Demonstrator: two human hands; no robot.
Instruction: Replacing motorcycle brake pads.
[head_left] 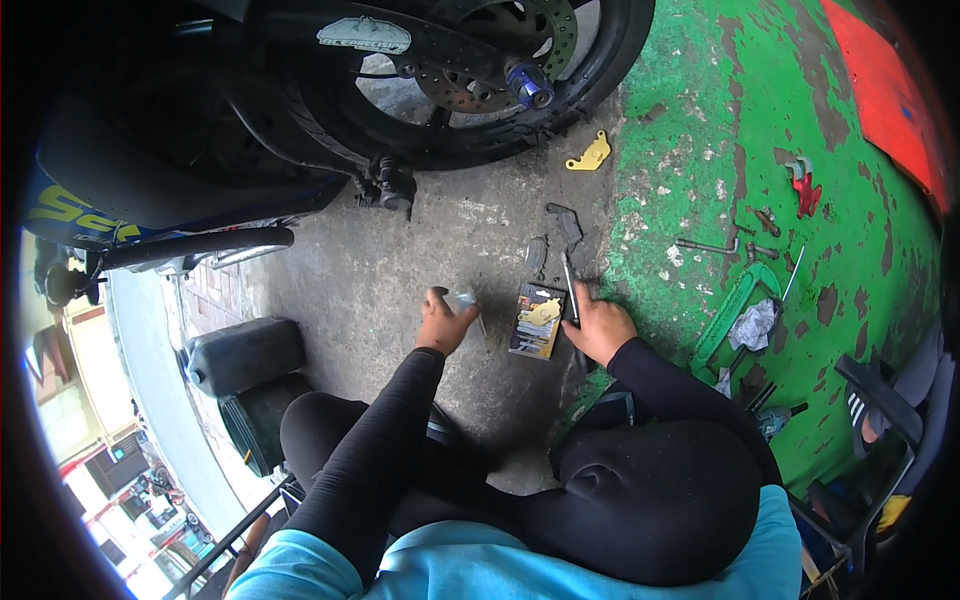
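The left hand (445,325) is low in the centre of the frame, its thumb and forefinger pinching a small clear packet (463,300) just above the grey floor (340,260). To its right, the right hand (605,328) has a slim tool (571,285) between its thumb and forefinger, the tip pointing toward the top of the frame; its other fingers are curled and partly hidden.

Between the hands, near the right one, a dark card (533,338) lies on the floor with a gold shape on its face — printed or a loose part, I cannot tell. Just above the card are two dark pads (565,226), one higher and to the right of the other. Farther up, a gold plate (590,152) lies by itself near the tyre (470,155).

A wheel with a brake disc (562,40) fills the top centre, and a black caliper (393,187) hangs below it, left of centre. On the green floor (680,180) at the right lie a red part (806,190), a wrench (708,246), a green frame (730,312) and crumpled paper (754,325) — the paper touching the frame. A black can (246,357) lies at the lower left.
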